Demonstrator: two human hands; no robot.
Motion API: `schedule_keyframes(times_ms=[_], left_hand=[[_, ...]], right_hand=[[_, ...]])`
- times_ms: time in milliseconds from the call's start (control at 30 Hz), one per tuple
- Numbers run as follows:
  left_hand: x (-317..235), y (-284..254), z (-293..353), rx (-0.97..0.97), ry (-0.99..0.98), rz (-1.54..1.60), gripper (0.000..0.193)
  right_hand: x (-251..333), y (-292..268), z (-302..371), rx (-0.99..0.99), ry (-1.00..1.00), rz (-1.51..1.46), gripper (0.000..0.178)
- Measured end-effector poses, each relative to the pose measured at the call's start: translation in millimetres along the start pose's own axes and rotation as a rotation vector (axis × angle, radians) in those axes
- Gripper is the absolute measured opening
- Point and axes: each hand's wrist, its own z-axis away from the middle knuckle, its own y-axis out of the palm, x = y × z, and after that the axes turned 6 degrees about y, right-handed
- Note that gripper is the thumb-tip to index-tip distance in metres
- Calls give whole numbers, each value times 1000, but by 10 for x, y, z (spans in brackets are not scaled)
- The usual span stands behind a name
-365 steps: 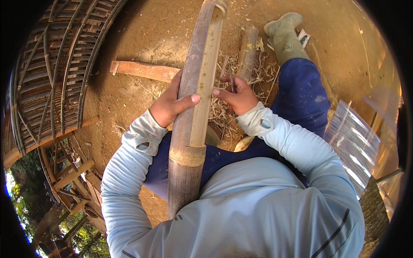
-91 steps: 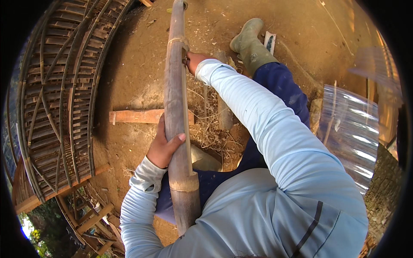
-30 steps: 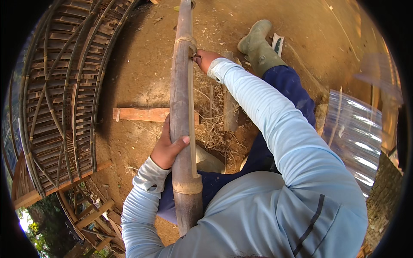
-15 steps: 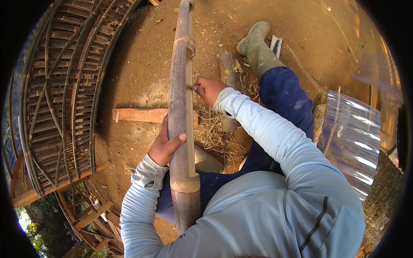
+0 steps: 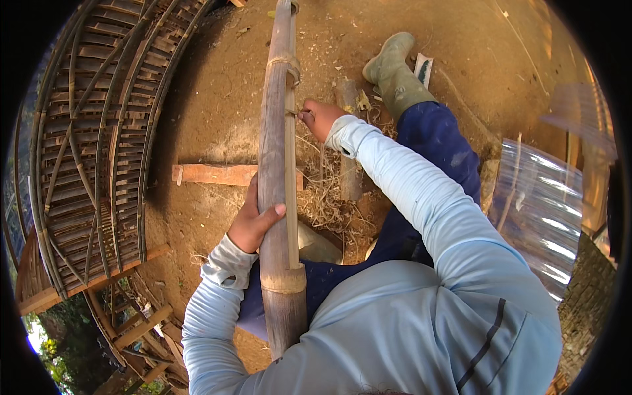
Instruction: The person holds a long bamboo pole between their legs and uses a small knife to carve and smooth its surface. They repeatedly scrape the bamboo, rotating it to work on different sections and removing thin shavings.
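Observation:
A long, thick bamboo pole (image 5: 275, 158) runs from against my body to the far top of the view. Its right side has a long pale cut strip (image 5: 291, 197) between two nodes. My left hand (image 5: 251, 220) grips the pole from the left, thumb on top and the other fingers hidden beneath. My right hand (image 5: 319, 118) is closed beside the cut edge, fingers pinched on something small and thin that touches the bamboo; I cannot make out what it is.
Under the pole lies a reddish wood plank (image 5: 217, 175). Curly bamboo shavings (image 5: 336, 214) and a short log (image 5: 349, 138) are on the dirt floor. My boot (image 5: 395, 72) is beyond. A slatted bamboo rack (image 5: 99, 131) stands left; clear corrugated sheeting (image 5: 540, 204) lies right.
My right hand has slid a little farther away from my body along the cut edge. The left hand and the pole stay practically where they were.

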Motion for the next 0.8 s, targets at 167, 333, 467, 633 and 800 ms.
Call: schedule_keyframes(times_ms=[167,333,467,633,800], left_hand=[[-16,-1,17,-2,-28,10,102],[-7,1,18,13,-30,-3,103],[32,-22,3,17,-20,58,105],[25,-20,-3,40,-25,88,105],[24,-18,5,28,-7,90,103]], right_hand=[[-27,-34,-243,-17,28,16,33],[-55,-91,-454,-24,60,15,32],[-55,-112,-552,-36,55,29,34],[-118,-144,-708,-33,47,27,34],[-127,-108,-658,-55,44,-11,35]])
